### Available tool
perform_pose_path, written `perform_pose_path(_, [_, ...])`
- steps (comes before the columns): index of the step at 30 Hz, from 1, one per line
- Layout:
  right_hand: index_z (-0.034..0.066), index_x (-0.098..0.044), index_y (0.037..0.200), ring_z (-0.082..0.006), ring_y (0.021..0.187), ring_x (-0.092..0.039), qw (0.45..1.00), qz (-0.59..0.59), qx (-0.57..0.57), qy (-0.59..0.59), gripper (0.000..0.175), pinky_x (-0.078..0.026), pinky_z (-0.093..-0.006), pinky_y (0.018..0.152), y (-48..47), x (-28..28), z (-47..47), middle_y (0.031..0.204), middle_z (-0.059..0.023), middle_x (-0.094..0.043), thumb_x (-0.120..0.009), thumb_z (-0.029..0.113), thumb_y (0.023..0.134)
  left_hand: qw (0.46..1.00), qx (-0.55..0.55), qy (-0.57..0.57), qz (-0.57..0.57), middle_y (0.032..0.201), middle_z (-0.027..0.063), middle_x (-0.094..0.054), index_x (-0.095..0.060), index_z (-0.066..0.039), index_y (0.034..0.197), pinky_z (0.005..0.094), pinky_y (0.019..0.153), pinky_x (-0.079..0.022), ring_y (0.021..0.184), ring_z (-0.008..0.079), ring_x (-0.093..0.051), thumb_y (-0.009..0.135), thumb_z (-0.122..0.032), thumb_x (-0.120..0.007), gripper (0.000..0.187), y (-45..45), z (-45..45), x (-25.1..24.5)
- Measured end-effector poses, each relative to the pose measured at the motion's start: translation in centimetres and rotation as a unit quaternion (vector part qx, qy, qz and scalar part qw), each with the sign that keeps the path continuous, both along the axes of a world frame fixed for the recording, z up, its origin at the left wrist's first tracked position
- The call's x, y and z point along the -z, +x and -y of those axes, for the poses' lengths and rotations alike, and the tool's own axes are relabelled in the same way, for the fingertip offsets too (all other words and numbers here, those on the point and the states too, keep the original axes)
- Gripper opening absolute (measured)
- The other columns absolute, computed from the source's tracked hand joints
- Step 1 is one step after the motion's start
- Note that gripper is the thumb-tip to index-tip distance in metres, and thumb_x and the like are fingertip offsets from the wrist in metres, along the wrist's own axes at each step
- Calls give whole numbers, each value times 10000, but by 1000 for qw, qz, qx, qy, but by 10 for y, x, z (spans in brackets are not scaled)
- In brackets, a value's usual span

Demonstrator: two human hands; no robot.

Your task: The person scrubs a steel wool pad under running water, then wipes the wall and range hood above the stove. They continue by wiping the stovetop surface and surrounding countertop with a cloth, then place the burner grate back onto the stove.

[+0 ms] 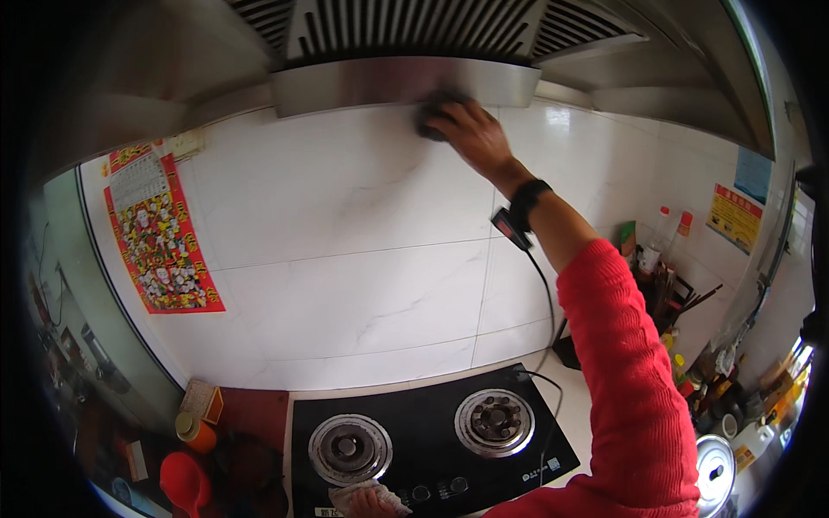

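Note:
High on the white tiled wall, my right hand grips a dark, motion-blurred scrubbing pad. The pad is just under the steel lower strip of the range hood, and appears to touch the wall or the strip's edge. A black band with a cabled device is on my right wrist. At the bottom edge, my left hand, partly cut off, holds a pale cloth at the front of the black gas hob. The cloth lies by the left burner and the control knobs.
A cable hangs from the wrist device over the hob's right burner. Bottles and jars crowd the right counter, near a round metal lid. A red ladle and an orange jar stand left. A calendar hangs on the wall.

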State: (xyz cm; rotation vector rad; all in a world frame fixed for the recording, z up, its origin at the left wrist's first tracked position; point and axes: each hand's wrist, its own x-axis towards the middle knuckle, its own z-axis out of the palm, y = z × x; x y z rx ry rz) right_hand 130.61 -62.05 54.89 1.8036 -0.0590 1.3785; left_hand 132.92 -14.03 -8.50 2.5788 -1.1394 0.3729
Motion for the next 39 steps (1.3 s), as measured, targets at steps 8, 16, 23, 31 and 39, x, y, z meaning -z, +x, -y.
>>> perform_pose_path(8, [163, -585, 1197, -404, 1091, -537, 829, 478, -6, 291, 423, -481, -513, 904, -140, 16, 148, 1156, -157, -586, -673, 239, 790, 999, -13, 46, 7, 1425, 95, -497, -584, -158, 1246, 592, 1093, -246, 1339, 310, -405, 839, -418, -597, 483, -3, -2, -1])
perform_pose_path(16, [204, -603, 1161, -357, 1109, -532, 960, 235, -19, 152, 394, -501, -457, 906, -65, 23, 137, 1206, -79, -581, -645, 95, 785, 996, -31, 85, 14, 1428, 93, -494, -584, -161, 1243, 596, 1096, -240, 1343, 310, -400, 832, -421, -604, 487, -9, -7, -1])
perform_pose_path(23, [194, -570, 1258, -354, 1136, -536, 853, 376, 56, 357, 402, -505, -468, 903, -165, 19, 202, 1194, -76, -627, -601, 233, 859, 993, -39, 107, 24, 1431, 91, -491, -585, -163, 1240, 600, 1098, -235, 1347, 310, -396, 827, -424, -610, 489, -10, -11, 0])
perform_pose_path(31, [162, -569, 1231, -408, 1117, -539, 906, 321, 47, 271, 382, -483, -485, 931, -193, 23, 218, 1300, -89, -575, -610, 189, 852, 995, -28, 75, 64, 1405, 64, -518, -610, -144, 1214, 585, 1087, -261, 1322, 297, -421, 878, -392, -550, 421, -11, -15, -20])
perform_pose_path(39, [195, -592, 1237, -351, 1198, -511, 806, 414, 58, 419, 407, -423, -436, 1031, -238, 75, 228, 1349, -66, -557, -617, 118, 838, 993, 15, 95, 62, 1377, 66, -537, -614, -153, 1221, 564, 1076, -284, 1282, 302, -450, 890, -378, -535, 408, -7, -12, -36])
